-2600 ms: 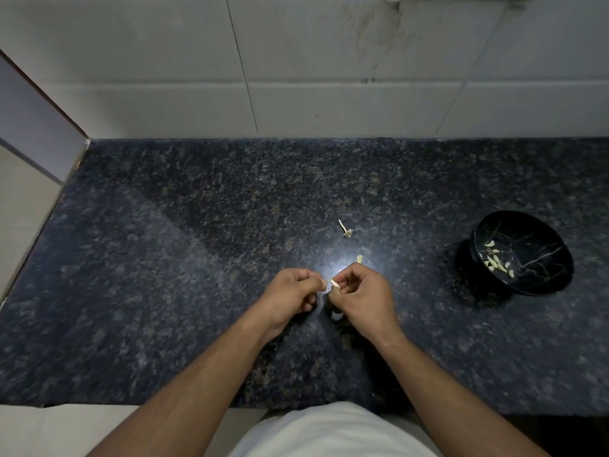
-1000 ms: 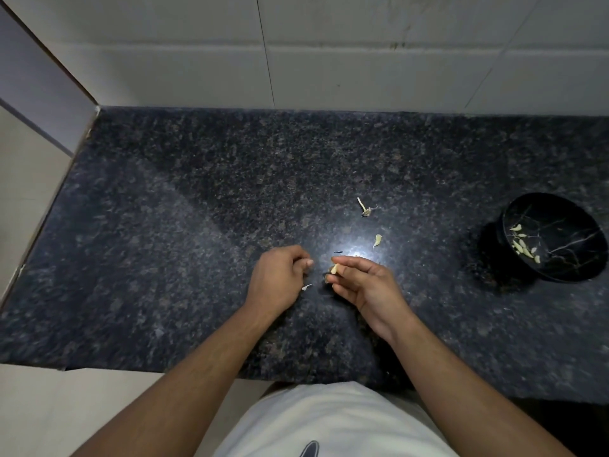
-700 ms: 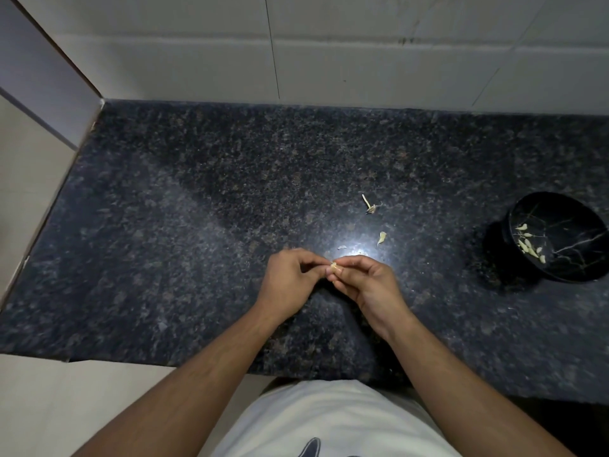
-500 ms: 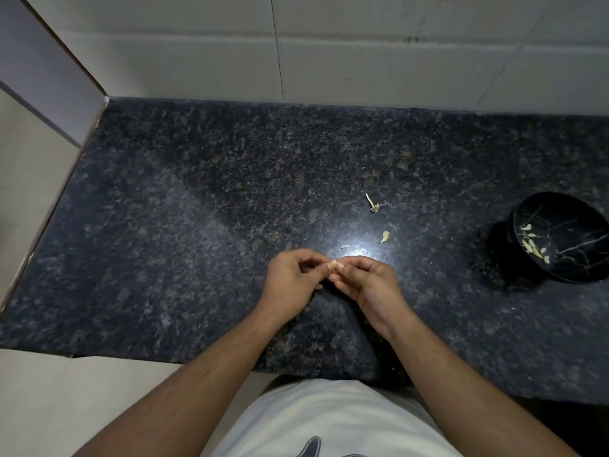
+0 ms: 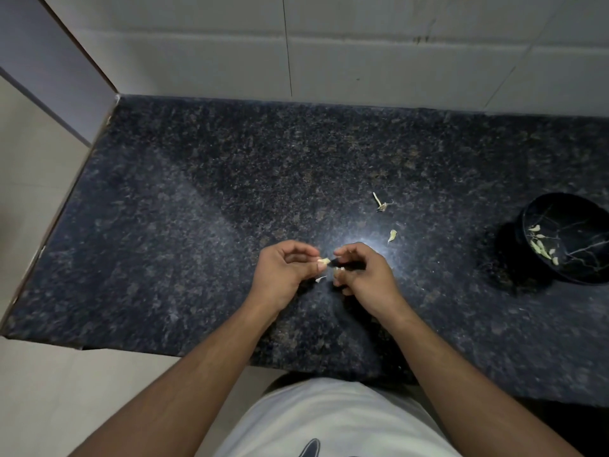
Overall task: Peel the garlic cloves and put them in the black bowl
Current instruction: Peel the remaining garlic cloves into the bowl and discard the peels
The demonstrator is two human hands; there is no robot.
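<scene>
From my hands [image 5: 329, 275] to the black bowl [image 5: 573, 239], open table [image 5: 197, 258]; only peel scraps [image 5: 391, 235] between.

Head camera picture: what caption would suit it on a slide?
Left hand pinches a garlic clove beside the right hand, over a dark counter; black bowl at right.

Before you a dark speckled granite table [image 5: 230, 192], white tiled wall [image 5: 362, 54] behind it, pale floor [image 5: 39, 390] at your left, a bright light glare [image 5: 357, 240] on the stone
</scene>
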